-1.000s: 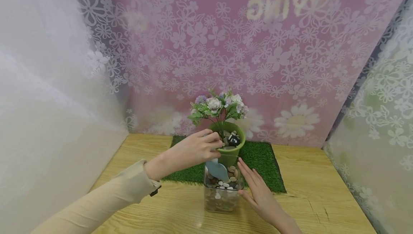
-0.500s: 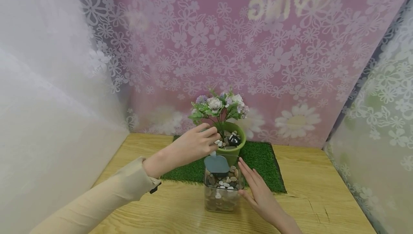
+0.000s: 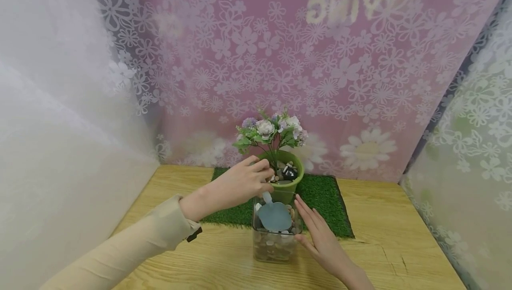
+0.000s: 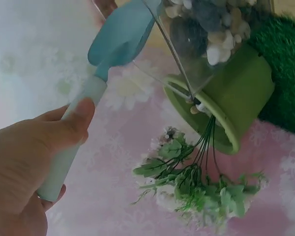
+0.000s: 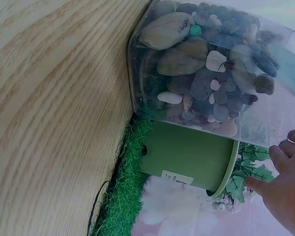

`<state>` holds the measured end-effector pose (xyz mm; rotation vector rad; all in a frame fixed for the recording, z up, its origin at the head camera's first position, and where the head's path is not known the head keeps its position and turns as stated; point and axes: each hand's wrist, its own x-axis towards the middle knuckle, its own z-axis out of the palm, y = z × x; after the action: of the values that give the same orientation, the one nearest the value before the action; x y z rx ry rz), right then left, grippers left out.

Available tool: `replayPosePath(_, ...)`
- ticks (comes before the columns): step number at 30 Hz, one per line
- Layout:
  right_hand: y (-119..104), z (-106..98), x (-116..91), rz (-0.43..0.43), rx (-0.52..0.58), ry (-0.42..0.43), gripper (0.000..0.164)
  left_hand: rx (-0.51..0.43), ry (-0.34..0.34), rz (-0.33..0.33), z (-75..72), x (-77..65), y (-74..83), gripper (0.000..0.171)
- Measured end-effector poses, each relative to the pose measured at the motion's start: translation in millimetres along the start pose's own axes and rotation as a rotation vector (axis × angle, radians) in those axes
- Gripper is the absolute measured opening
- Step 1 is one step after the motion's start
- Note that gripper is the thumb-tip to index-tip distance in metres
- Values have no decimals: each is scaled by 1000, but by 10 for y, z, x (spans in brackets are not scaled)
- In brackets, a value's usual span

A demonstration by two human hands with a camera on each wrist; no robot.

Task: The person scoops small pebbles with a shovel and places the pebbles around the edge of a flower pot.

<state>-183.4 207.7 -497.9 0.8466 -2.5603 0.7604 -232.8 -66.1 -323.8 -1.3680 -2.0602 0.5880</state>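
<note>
My left hand (image 3: 244, 181) grips the pale green handle (image 4: 78, 125) of a small garden trowel; its blue-green blade (image 3: 275, 217) is inside the mouth of a clear, square-sided container (image 3: 276, 254), close over the pebbles. Smooth pebbles (image 5: 204, 73) in grey, brown and white fill much of that container. Straight fingers of my right hand (image 3: 324, 241) rest along the container's right side near the rim. Just behind it stands a green flowerpot (image 3: 298, 183) holding white and purple flowers (image 3: 272, 130), with stones at their base.
Under the pot lies a green artificial-grass mat (image 3: 328, 205) on the wood-grain table (image 3: 384, 236). A pink flower-patterned curtain (image 3: 248, 67) closes off the back, and pale sheets (image 3: 60, 116) hang at both sides. The pot stands tight against the container.
The trowel blade tilted up near the rim half a second ago; now it has come down and right over the pebbles. The left hand shifted only slightly; the right hand stayed still.
</note>
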Motion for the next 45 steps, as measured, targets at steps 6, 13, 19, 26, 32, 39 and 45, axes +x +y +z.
replayPosePath(6,-9,-4,8,-1,0,4,87,53,-27,-13,-14,-1,-9,15)
replayPosePath(13,-10,-9,12,4,6,-7,86,90,-73,24,30,34,111,12)
replayPosePath(19,-6,0,18,-5,-4,0,86,23,-109,5,96,59,76,14)
replayPosePath(26,-12,-1,13,1,1,2,86,-46,-126,-10,114,83,15,16)
replayPosePath(32,-14,-4,9,31,25,-17,86,-102,-96,-4,75,60,55,14)
replayPosePath(39,-8,-5,-3,16,29,1,85,-116,-135,-36,136,37,75,12)
replayPosePath(45,-5,10,-7,27,35,-8,84,-278,-192,-93,267,13,-13,15)
